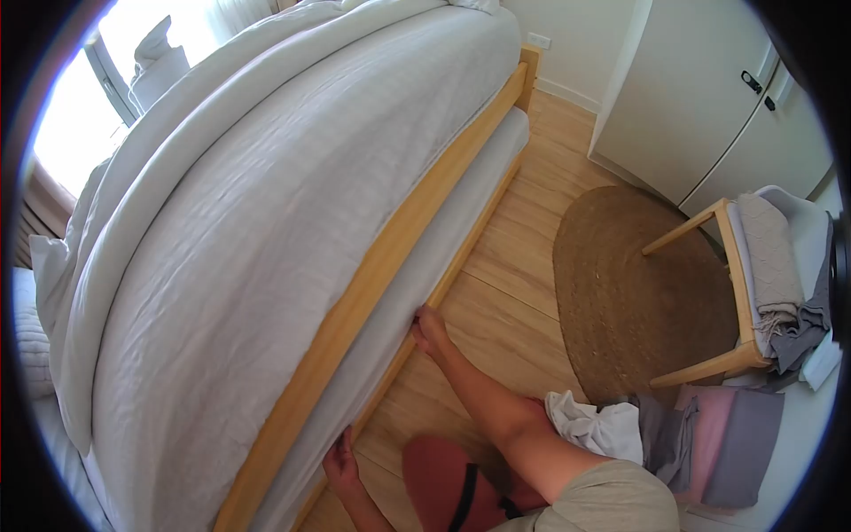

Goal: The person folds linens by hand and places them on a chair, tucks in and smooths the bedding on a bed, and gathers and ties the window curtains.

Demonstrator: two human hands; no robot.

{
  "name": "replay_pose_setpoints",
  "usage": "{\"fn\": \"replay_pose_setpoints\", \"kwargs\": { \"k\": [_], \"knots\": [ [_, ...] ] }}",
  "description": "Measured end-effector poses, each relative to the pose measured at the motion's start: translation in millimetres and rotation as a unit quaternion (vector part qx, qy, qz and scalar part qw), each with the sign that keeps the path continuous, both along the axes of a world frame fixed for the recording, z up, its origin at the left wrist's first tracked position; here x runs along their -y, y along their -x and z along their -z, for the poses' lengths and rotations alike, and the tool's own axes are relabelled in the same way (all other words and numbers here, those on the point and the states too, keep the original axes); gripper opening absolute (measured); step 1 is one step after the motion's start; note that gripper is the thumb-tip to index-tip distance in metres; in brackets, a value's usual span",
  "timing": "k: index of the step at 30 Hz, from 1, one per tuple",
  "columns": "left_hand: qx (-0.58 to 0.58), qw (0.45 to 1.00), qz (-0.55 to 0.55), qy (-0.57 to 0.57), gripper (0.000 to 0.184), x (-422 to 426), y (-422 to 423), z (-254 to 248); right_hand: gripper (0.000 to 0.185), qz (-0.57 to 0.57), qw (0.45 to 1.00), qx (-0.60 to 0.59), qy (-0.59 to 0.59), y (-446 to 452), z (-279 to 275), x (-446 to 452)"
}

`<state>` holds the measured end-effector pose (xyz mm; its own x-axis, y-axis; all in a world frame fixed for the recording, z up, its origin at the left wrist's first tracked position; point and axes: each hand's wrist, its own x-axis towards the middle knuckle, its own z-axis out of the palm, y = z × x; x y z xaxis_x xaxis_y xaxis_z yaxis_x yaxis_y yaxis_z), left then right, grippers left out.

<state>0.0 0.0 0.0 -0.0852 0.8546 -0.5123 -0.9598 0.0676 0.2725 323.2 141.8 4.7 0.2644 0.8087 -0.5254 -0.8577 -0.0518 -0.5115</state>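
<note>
A low trundle bed with a grey-sheeted mattress (390,329) and a pale wooden side rail (479,230) sticks out from beneath a larger bed. My right hand (429,330) is closed at the trundle's outer edge, about midway along, its fingertips partly hidden between mattress and rail. Nearer to me, my left hand (341,460) grips the same edge with its fingers bent over the side. Whether the fingers also pinch the sheet, I cannot tell. Above the trundle runs the upper bed's wooden rail (377,262), under a large white duvet (230,213).
A round woven rug (612,293) lies on the wood floor (501,306). On the right stands a wooden-legged chair (736,266) bearing a beige blanket (768,253). Folded grey fabric (743,448) and a crumpled white cloth (598,427) lie near my leg. A white wardrobe (683,97) stands behind.
</note>
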Motion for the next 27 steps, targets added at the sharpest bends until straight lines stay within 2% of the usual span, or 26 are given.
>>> {"fn": "replay_pose_setpoints", "kwargs": {
  "k": [2,3,5,6,8,11,15,17,18,20,21,23,24,26,27],
  "knots": [
    [-0.024,0.999,0.002,0.022,0.042,-3.2,-1.1,-15.6,0.032,0.014,0.997,-0.002,-0.072,3.2,1.0,-5.2],
    [0.005,0.998,0.005,0.062,0.042,4.7,-34.7,8.8,0.032,0.013,0.999,0.027,-0.033,-28.1,22.3,5.2],
    [-0.129,0.990,-0.006,0.059,0.040,-7.5,-45.5,6.2,0.028,-0.092,0.987,0.125,0.044,-35.4,15.6,2.7],
    [-0.137,0.989,-0.010,0.061,0.040,-9.6,-36.8,3.8,0.028,-0.097,0.987,0.116,0.045,-34.8,12.2,1.8],
    [-0.223,0.974,0.038,0.019,0.039,2.6,-40.2,17.4,0.023,-0.117,0.988,0.091,-0.042,-56.8,19.1,14.1],
    [-0.262,0.961,0.087,0.029,0.029,4.5,-41.5,0.6,0.017,-0.131,0.984,0.116,-0.043,-60.1,32.1,8.7],
    [-0.206,0.974,0.087,0.043,0.017,15.3,-29.8,16.8,0.011,-0.087,0.985,0.151,-0.010,-52.7,22.3,11.8],
    [-0.194,0.969,0.049,0.147,0.009,15.7,-38.7,14.8,0.011,-0.088,0.964,0.239,0.073,-54.8,22.8,18.9],
    [-0.194,0.968,0.048,0.151,0.009,15.2,-42.8,12.5,0.011,-0.090,0.964,0.238,0.076,-54.8,28.2,22.7],
    [-0.259,0.951,0.061,0.157,0.010,16.7,-49.2,9.5,0.012,-0.067,0.898,0.407,0.150,-54.0,38.8,27.4],
    [-0.260,0.951,0.059,0.158,0.010,24.6,-48.1,20.7,0.012,-0.070,0.899,0.406,0.149,-53.5,42.7,28.6],
    [-0.295,0.914,0.115,0.254,0.012,40.9,-43.3,52.3,0.010,-0.078,0.866,0.457,0.186,-53.0,49.2,28.8],
    [-0.297,0.914,0.118,0.250,0.012,39.0,-46.4,47.5,0.010,-0.073,0.868,0.456,0.184,-53.7,57.9,23.7],
    [-0.244,0.929,0.130,0.247,0.015,39.5,-59.7,24.0,0.012,-0.061,0.744,0.634,0.202,-52.7,75.9,16.2],
    [-0.243,0.929,0.131,0.246,0.015,30.7,-70.4,6.1,0.012,-0.059,0.744,0.635,0.201,-51.3,73.3,13.9]
  ]
}}
